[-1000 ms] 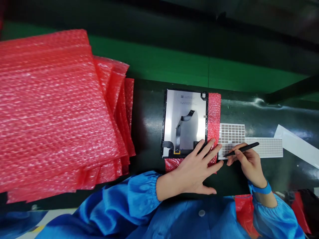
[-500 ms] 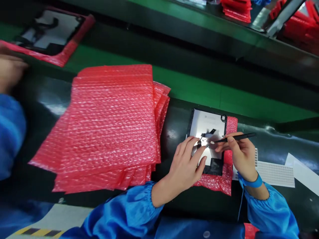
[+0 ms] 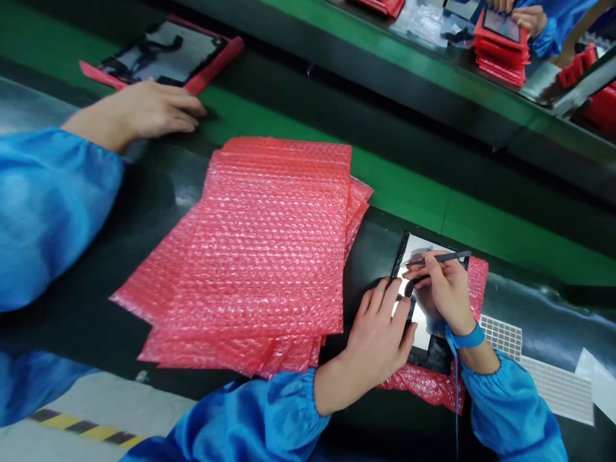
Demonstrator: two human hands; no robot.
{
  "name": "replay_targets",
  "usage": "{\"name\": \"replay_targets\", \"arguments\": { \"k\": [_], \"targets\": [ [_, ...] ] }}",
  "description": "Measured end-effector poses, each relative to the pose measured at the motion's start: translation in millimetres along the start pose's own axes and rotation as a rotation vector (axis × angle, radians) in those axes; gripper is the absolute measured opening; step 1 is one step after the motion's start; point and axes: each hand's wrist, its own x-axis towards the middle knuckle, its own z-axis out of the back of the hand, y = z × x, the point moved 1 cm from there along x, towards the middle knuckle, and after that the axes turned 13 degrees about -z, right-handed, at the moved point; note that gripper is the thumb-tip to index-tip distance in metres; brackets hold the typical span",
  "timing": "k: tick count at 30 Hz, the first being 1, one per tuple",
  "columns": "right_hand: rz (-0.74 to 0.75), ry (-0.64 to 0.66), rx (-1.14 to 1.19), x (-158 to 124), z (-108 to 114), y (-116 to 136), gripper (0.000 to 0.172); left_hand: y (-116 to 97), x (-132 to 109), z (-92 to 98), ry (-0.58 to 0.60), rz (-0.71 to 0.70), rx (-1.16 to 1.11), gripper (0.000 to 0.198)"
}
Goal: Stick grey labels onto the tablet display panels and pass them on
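While the left hand (image 3: pixel 380 337) lies open and flat on the near left edge of the panel (image 3: pixel 419 246), the right hand (image 3: pixel 440 292) pinches a thin black stick (image 3: pixel 440 258) over the panel's far end. The panel rests on a red bag (image 3: pixel 476 276) on the desk (image 3: pixel 529 301), just right of a big pile of red bags (image 3: pixel 260 256). White sheets (image 3: pixel 553 385) lie near right. Far left, another person's hand (image 3: pixel 139 109) touches a second panel (image 3: pixel 158 51).
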Motion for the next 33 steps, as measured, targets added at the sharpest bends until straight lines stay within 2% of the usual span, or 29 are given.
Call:
{"name": "replay_targets", "arguments": {
  "k": [13,28,33],
  "targets": [
    [0.011,0.007,-0.04,-0.7,-2.0,2.1,0.038,-1.6,-1.0,-0.1,-0.007,0.02,-0.001,0.036],
    [0.01,0.007,-0.067,-0.3,-4.0,1.3,0.045,-0.2,-1.3,0.0,-0.005,0.027,-0.024,0.031],
    [0.001,-0.002,-0.021,1.0,-5.3,-0.3,0.051,3.0,0.9,0.0,-0.011,0.047,-0.056,0.022]
  ]
}}
